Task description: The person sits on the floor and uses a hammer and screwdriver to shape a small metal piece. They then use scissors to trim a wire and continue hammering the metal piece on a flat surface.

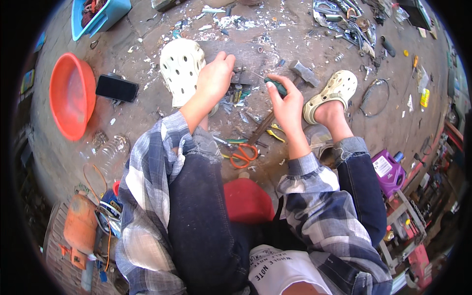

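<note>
My right hand (287, 105) is closed around the dark green handle of a screwdriver (279, 87). Its thin shaft points left, toward a dark metal piece (241, 77) low over the ground between my feet. Beside that piece is my left hand (216, 76), its fingers curled in; what they grip is hidden. Below the metal piece lie small metal scraps (236, 98). A hammer (305, 73) lies just beyond my right hand, its wooden handle running back toward me. Nearer to me are orange-handled scissors (244, 156) and a yellow-handled tool (276, 133).
Cream clogs (182, 66) flank the work spot. Leftward are a red basin (73, 96), a phone (117, 88), a blue tub (101, 19) and an orange gas cylinder (81, 223). Rightward are piled metal parts (351, 24), a cable loop (374, 98) and a purple jug (388, 172).
</note>
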`<state>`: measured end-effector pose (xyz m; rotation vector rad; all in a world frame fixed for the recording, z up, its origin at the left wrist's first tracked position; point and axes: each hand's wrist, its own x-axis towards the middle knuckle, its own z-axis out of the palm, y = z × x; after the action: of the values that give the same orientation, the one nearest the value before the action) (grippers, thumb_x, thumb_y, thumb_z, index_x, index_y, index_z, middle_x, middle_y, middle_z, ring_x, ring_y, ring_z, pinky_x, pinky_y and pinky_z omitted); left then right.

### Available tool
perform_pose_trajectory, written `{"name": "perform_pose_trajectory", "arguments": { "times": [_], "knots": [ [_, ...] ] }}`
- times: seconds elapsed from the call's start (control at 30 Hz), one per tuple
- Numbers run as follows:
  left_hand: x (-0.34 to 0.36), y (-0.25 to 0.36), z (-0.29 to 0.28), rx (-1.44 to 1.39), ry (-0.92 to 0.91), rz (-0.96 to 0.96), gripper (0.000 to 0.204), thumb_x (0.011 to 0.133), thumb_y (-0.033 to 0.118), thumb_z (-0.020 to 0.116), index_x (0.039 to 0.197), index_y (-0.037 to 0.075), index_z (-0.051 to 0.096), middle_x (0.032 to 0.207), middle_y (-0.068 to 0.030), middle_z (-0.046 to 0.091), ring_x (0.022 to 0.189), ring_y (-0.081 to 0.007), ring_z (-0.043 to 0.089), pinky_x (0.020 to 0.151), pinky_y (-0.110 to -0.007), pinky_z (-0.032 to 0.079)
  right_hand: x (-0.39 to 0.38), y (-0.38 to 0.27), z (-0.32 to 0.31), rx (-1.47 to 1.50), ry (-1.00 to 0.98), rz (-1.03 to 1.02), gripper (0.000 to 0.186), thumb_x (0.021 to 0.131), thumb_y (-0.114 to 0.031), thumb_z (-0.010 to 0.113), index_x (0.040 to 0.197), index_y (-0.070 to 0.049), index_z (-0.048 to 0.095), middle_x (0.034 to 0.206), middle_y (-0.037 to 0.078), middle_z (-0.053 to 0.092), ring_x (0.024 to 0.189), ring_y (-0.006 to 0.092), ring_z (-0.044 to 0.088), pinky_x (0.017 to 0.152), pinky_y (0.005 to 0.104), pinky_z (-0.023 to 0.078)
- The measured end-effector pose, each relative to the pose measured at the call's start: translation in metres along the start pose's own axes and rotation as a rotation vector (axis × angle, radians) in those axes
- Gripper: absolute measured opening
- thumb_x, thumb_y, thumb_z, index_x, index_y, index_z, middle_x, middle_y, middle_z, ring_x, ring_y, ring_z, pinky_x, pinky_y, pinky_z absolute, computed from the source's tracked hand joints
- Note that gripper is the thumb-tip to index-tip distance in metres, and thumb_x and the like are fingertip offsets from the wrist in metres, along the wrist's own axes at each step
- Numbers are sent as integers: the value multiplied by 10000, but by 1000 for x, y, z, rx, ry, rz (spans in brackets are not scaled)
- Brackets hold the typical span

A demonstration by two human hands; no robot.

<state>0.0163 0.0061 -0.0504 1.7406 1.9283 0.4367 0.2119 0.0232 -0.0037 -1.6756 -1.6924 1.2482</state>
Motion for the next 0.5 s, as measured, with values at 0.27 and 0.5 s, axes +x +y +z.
{"name": "perform_pose_trajectory", "arguments": {
  "times": [0.27,0.5],
  "knots": [
    [0,-5,2,-16,24,0,162,785,54,632,900,30,521,956,-175,534,776,-391,619,662,-474,511,8,-8,-1,-7,-52,-1,201,853,-124,666,1031,-33,686,859,101,696,766,144,653,698,277,497],
    [0,-5,2,-55,27,6,136,791,42,613,894,38,525,919,-175,541,795,-399,605,679,-483,495,21,-10,-8,-68,-89,20,188,840,-145,682,989,-33,709,809,67,689,731,97,611,688,249,477]
  ]
}}
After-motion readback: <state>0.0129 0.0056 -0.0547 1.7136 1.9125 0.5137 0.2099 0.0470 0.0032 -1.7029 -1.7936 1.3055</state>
